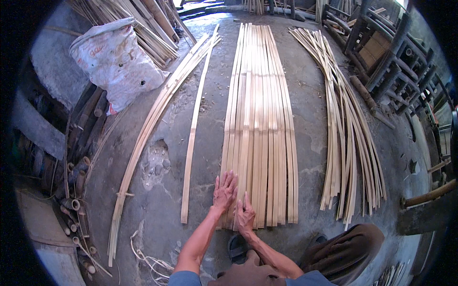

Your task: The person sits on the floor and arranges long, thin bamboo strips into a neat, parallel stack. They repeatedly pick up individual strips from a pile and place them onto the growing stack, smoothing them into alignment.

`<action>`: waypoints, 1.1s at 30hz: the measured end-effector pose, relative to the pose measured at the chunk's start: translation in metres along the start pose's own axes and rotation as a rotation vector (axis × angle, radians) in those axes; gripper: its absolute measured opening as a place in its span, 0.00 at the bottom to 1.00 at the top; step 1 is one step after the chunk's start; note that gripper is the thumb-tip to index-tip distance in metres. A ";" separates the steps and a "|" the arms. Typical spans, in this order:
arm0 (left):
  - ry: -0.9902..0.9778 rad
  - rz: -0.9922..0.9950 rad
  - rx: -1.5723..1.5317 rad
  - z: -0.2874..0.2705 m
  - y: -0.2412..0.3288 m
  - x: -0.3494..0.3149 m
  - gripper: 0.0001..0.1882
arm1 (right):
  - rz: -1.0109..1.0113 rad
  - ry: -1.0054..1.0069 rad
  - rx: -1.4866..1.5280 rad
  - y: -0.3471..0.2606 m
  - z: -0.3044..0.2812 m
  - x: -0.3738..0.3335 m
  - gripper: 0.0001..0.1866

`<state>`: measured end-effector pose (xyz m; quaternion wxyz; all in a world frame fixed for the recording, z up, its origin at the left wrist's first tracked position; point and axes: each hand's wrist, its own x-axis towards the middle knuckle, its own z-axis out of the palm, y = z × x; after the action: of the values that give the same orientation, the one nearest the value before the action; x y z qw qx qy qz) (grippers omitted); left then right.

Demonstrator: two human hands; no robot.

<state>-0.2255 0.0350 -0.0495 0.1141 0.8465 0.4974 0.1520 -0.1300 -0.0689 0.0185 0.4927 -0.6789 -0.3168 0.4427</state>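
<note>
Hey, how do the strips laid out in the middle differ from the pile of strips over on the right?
The middle strips lie side by side in a flat row; the right pile has strips crossing over each other. The middle strips' near ends almost line up, while the right pile's are staggered. The left hand and right hand are at the middle strips; neither touches the right pile. Both are long, pale strips.

This looks like a rough workshop for bamboo or similar material. Long pale strips [260, 152] lie in rows and bundles over a worn, pitted concrete floor [310, 124]. Hollow poles [86, 162] are piled at the left, longer lengths [155, 16] are stacked behind a stained sack [114, 57], and dark pole frames [389, 78] stand at the right.
</note>
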 end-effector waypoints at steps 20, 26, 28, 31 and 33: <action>0.014 -0.006 0.011 0.005 -0.003 0.000 0.31 | -0.009 -0.004 0.016 0.000 0.005 -0.003 0.30; -0.009 -0.038 -0.048 -0.001 0.000 -0.002 0.30 | 0.011 -0.116 -0.165 0.020 -0.008 0.010 0.30; 0.001 -0.024 -0.056 0.000 0.003 0.003 0.29 | -0.019 -0.138 -0.221 0.040 -0.013 0.021 0.30; 0.005 -0.009 -0.043 0.003 0.001 0.007 0.29 | -0.174 -0.103 -0.285 0.060 -0.014 0.026 0.31; -0.011 -0.024 -0.021 0.004 -0.007 -0.001 0.29 | -0.123 -0.161 -0.252 0.051 -0.012 0.022 0.31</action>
<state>-0.2301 0.0378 -0.0562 0.1275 0.8400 0.5053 0.1513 -0.1101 -0.0705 -0.0351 0.4030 -0.6770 -0.4493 0.4211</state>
